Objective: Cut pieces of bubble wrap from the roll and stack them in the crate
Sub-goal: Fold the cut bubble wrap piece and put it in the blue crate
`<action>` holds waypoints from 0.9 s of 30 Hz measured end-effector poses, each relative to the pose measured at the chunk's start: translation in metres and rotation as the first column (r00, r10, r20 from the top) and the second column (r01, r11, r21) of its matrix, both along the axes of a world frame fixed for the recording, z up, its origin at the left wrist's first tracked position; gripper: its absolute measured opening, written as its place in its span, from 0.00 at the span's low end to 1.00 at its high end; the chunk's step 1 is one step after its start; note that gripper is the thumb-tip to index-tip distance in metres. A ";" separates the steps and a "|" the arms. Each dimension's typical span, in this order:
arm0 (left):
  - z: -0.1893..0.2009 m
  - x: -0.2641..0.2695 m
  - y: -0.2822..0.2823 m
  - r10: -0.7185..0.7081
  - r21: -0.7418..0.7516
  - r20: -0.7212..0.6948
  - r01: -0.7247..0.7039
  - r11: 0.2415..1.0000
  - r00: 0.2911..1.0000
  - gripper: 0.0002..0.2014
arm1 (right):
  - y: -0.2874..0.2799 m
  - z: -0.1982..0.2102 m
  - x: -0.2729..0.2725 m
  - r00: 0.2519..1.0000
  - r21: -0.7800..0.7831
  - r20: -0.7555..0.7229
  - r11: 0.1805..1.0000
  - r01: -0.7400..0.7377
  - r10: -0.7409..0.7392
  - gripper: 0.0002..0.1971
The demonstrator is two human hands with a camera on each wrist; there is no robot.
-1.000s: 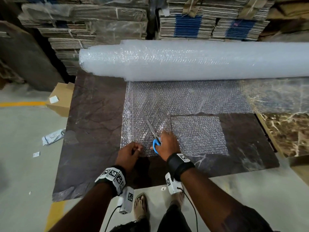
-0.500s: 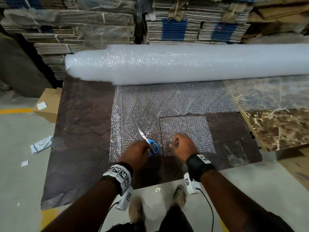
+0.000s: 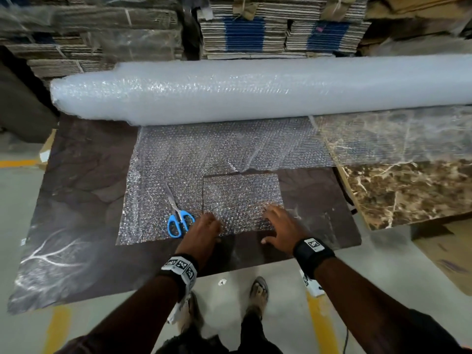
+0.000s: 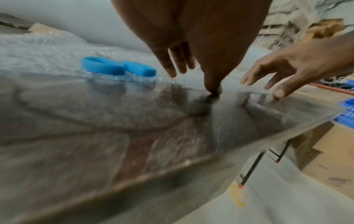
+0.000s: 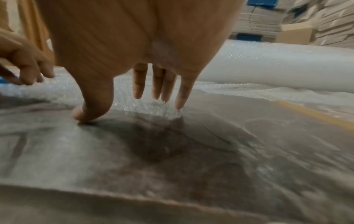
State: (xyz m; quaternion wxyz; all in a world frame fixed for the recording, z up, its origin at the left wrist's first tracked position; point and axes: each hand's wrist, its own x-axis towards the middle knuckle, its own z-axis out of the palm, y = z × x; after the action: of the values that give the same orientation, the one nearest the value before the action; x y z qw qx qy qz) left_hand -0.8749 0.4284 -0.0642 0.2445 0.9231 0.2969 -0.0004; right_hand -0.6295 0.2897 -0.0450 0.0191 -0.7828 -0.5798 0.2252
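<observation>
Hands over the cut piece (image 3: 242, 198) now, both of them. Left hand (image 3: 201, 232) comes in at seven o'clock of that rectangle of bubble wrap, fingers straight and loosely apart, thumb tip down on the brown tabletop (image 3: 84, 190) right at the piece's near edge. Right hand (image 3: 279, 227) sits at five o'clock of the piece, fingers spread and pointing down onto its near right corner, thumb planted on the bare tabletop beside it; neither hand is curled round anything. The wrist views are blurred, so whether the fingertips actually press the plastic I cannot tell. Scissors (image 3: 177, 215) lie free on the uncut sheet (image 3: 194, 154), blue handles toward the person, blades aimed at eleven o'clock, just at nine o'clock of the left hand. That sheet runs back to the big roll (image 3: 255, 88) lying across the far side at twelve o'clock. Stacks of flattened cardboard (image 3: 245, 29) rise behind the roll. Marble-patterned board (image 3: 408, 192) lies at three o'clock of the cut piece.
</observation>
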 end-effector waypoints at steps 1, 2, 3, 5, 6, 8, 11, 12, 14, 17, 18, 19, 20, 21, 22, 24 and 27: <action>-0.001 0.000 -0.003 0.045 0.007 0.017 -0.046 0.999 0.999 0.15 | -0.004 -0.003 0.006 0.999 0.014 -0.007 0.999 -0.032 0.032 0.37; -0.002 -0.004 -0.004 0.085 0.009 0.014 -0.086 0.996 0.996 0.15 | -0.006 -0.005 0.008 0.998 0.044 -0.013 0.998 -0.053 0.053 0.34; -0.004 -0.007 -0.004 0.119 0.017 0.005 -0.119 0.993 0.993 0.13 | -0.008 -0.008 0.011 0.998 0.077 -0.026 0.995 -0.063 0.065 0.30; -0.006 -0.006 -0.006 0.167 0.027 -0.016 -0.167 0.986 0.986 0.11 | -0.012 -0.011 0.020 0.996 0.152 -0.044 0.986 -0.075 0.083 0.20; -0.007 -0.005 -0.007 0.179 0.034 -0.024 -0.178 0.983 0.984 0.10 | -0.014 -0.014 0.025 0.994 0.197 -0.043 0.977 -0.086 0.097 0.15; -0.009 -0.003 -0.008 0.201 0.041 -0.038 -0.200 0.979 0.979 0.09 | -0.014 -0.016 0.031 0.989 0.278 -0.024 0.952 -0.130 0.143 0.11; -0.009 0.002 -0.014 0.245 0.020 -0.067 -0.245 0.969 0.967 0.10 | -0.012 -0.014 0.037 0.969 0.322 0.006 0.917 -0.234 0.246 0.10; -0.007 0.003 -0.018 0.256 0.005 -0.072 -0.256 0.967 0.964 0.11 | -0.011 -0.013 0.039 0.963 0.322 0.003 0.912 -0.255 0.268 0.09; -0.002 0.006 -0.026 0.299 -0.032 -0.061 -0.301 0.953 0.952 0.13 | -0.010 -0.013 0.046 0.958 0.304 -0.056 0.918 -0.253 0.283 0.06; 0.002 0.007 -0.035 0.394 -0.091 -0.016 -0.394 0.915 0.919 0.15 | -0.016 -0.012 0.056 0.948 0.275 -0.130 0.929 -0.248 0.291 0.09; 0.003 0.007 -0.037 0.406 -0.112 -0.004 -0.404 0.908 0.914 0.14 | -0.019 -0.012 0.059 0.945 0.256 -0.130 0.931 -0.261 0.300 0.11; 0.003 0.006 -0.038 0.410 -0.131 0.000 -0.407 0.904 0.912 0.12 | -0.022 -0.012 0.061 0.941 0.244 -0.121 0.929 -0.280 0.315 0.13; 0.004 0.007 -0.040 0.407 -0.133 -0.006 -0.404 0.905 0.914 0.10 | -0.025 -0.013 0.063 0.939 0.241 -0.112 0.926 -0.292 0.325 0.13; 0.005 0.007 -0.042 0.401 -0.115 -0.026 -0.401 0.909 0.916 0.09 | -0.026 -0.016 0.065 0.938 0.244 -0.106 0.923 -0.298 0.331 0.11; 0.008 0.008 -0.046 0.391 -0.074 -0.048 -0.394 0.916 0.919 0.08 | -0.028 -0.018 0.066 0.939 0.245 -0.100 0.923 -0.297 0.329 0.09; 0.015 0.010 -0.053 0.378 0.029 -0.079 -0.377 0.926 0.922 0.09 | -0.028 -0.022 0.068 0.937 0.247 -0.091 0.919 -0.306 0.337 0.08; 0.020 0.011 -0.062 0.354 0.078 -0.026 -0.351 0.933 0.935 0.05 | -0.028 -0.020 0.071 0.929 0.307 -0.090 0.898 -0.316 0.358 0.07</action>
State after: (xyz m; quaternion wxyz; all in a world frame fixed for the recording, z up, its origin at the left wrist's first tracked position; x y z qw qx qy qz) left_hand -0.8636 0.3666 -0.0445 0.2011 0.8630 0.4620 0.0359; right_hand -0.5588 0.2618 -0.0645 0.1351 -0.6408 -0.7303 0.1944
